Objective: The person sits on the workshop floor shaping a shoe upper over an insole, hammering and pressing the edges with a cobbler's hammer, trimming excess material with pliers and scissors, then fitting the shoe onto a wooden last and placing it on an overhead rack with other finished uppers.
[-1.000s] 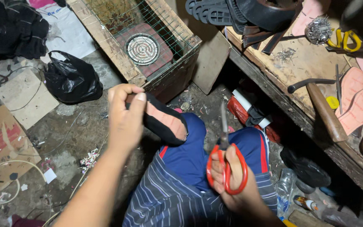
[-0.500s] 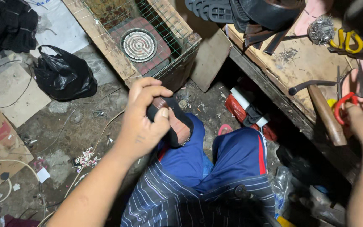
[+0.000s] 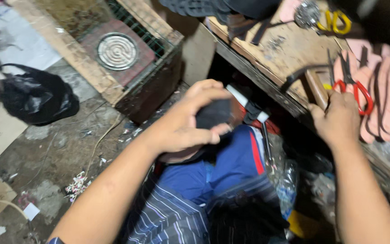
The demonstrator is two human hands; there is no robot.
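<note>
Far left of the wooden workbench (image 3: 290,54) lies a crumpled black plastic bag (image 3: 34,99); nearer it, a wire-fronted wooden crate (image 3: 113,49) holds a round metal coil disc (image 3: 117,50). Your left hand (image 3: 190,122) clamps a black and tan shoe piece (image 3: 215,115) over your knee, just left of the bench edge; fingers hide most of it. On the bench, your right hand (image 3: 335,119) rests beside red-handled scissors (image 3: 355,88); its fingers are curled under, grip unclear, view blurred.

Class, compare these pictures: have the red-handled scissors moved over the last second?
Yes. The scissors went from over the person's lap up onto the wooden bench, where they now lie beside the right hand.
</note>
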